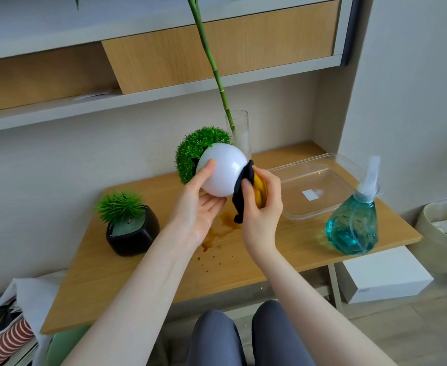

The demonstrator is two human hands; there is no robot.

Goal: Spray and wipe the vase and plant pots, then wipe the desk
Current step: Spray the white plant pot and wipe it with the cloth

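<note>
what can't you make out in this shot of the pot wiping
Head view only:
- White pot: its far side and rim, turned away; the left hand covers its underside.
- Cloth: mostly bunched inside the right hand.
- Bamboo stalk: top cut off by the frame edge.
- Spray bottle: nozzle blurred.
- Brown spill: partly behind both hands.

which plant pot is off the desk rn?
The round white pot, tipped sideways in the left hand. The square black pot sits on the desk.
</note>
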